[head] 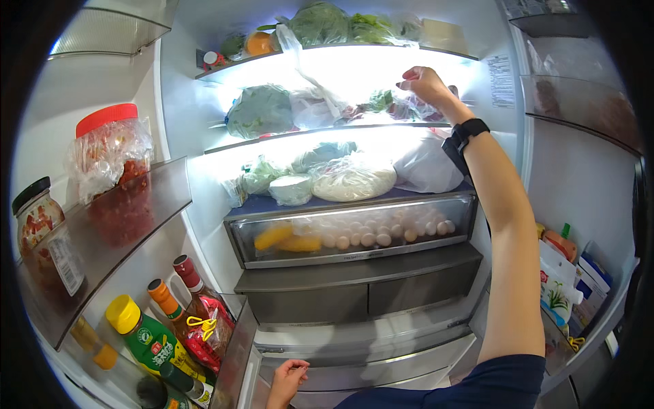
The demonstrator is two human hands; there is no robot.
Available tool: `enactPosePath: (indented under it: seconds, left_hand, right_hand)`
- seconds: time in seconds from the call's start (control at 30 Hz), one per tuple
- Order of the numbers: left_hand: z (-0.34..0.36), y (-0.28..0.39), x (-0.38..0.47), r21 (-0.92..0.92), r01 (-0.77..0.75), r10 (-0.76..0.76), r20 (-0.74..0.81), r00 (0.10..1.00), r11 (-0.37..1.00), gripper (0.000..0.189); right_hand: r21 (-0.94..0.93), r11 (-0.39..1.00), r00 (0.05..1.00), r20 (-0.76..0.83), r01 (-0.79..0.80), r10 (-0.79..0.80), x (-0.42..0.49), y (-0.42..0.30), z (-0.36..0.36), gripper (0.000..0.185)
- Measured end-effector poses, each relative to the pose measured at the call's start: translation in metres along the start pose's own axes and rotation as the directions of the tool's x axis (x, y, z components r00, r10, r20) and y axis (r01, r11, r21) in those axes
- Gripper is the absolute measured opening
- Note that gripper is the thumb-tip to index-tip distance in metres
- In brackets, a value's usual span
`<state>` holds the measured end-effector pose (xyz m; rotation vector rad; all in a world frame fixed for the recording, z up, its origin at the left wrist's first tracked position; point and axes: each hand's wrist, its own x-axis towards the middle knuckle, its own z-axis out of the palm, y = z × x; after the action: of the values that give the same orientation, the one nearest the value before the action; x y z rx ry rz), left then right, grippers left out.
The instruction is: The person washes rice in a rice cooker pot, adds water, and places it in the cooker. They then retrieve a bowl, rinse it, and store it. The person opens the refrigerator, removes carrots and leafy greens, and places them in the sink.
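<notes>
My right hand (423, 86) reaches up in front of the second fridge shelf, with a black watch on its wrist. Its fingers are loosely bent, with a small gap at the thumb, and I see nothing held. Just below and behind it lie bagged purple-and-green vegetables (380, 104); whether it touches them I cannot tell. Low in front of the freezer drawers, my left hand (289, 379) is half curled and holds nothing visible. Left of the vegetables sit a white plastic bag (312, 107) and a large bagged green vegetable (260, 111).
Leafy greens (322, 24) and an orange fruit (259, 43) fill the top shelf. Below are bagged white food (353, 180), a wrapped bowl (290, 189) and a clear drawer with eggs (368, 239) and corn (286, 240). Open doors hold a red-lidded jar (118, 168), bottles (153, 332) and pouches (559, 281).
</notes>
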<state>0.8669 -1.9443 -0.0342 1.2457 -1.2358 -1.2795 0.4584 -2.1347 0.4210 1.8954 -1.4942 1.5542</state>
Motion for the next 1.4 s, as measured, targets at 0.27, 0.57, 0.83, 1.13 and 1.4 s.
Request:
enactPosePath:
  seconds: [0.27, 0.57, 0.83, 1.13, 1.4]
  left_hand:
    - [0.005, -0.015, 0.023, -0.059, -0.007, 0.010, 0.041, 0.999, 0.998, 0.011]
    - [-0.005, -0.027, 0.016, -0.074, 0.050, -0.053, -0.045, 0.998, 0.996, 0.011]
    - [-0.001, -0.022, 0.024, -0.062, 0.066, -0.069, -0.052, 0.996, 0.996, 0.012]
    - [0.047, 0.089, 0.077, -0.021, -0.282, 0.282, 0.022, 0.959, 0.959, 0.013]
    - [0.098, 0.192, 0.151, -0.333, -0.269, 0.301, 0.048, 0.952, 0.904, 0.018]
  right_hand:
    - [0.043, 0.960, 0.959, 0.040, 0.278, -0.280, -0.004, -0.033, 0.109, 0.089]
    - [-0.158, 0.971, 0.982, 0.084, 0.179, -0.168, 0.012, -0.056, 0.168, 0.082]
    - [0.035, 0.927, 0.918, -0.160, 0.373, -0.363, -0.006, -0.038, 0.146, 0.062]
    - [-0.251, 0.923, 0.771, 0.633, 0.292, -0.072, -0.083, 0.014, 0.161, 0.080]
    - [-0.277, 0.869, 0.739, 0.659, 0.411, -0.140, -0.091, 0.043, 0.184, 0.108]
